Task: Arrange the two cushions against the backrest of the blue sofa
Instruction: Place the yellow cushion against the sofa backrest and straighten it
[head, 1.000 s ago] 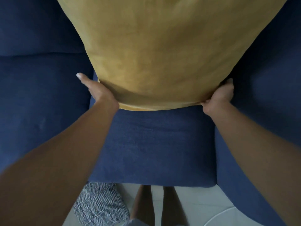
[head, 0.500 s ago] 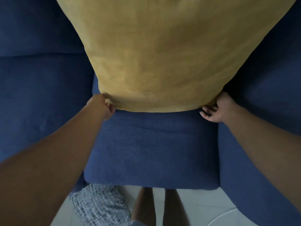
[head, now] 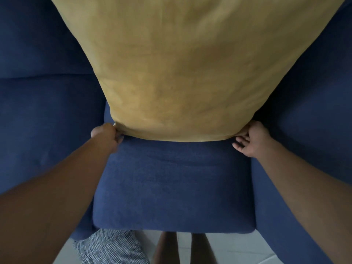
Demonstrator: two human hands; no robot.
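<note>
A big mustard-yellow cushion [head: 190, 69] stands upright on the seat of the blue sofa [head: 171, 180] and fills the upper middle of the view, hiding the backrest behind it. Its bottom edge rests on the seat. My left hand [head: 106, 136] is closed on the cushion's lower left corner. My right hand [head: 249, 140] is at the lower right corner with curled fingers, pinching the fabric there. No second cushion can be told apart from the sofa's own blue padding.
Blue sofa sections lie on the left [head: 42, 115] and right [head: 308, 115] of the middle seat. Below the seat's front edge are pale floor tiles [head: 238, 248], my legs [head: 182, 248] and black-and-white patterned fabric [head: 110, 246].
The cushion's bottom edge has settled lower onto the seat. Both hands slid from its lower sides down to its bottom corners, and the left hand's fingers closed.
</note>
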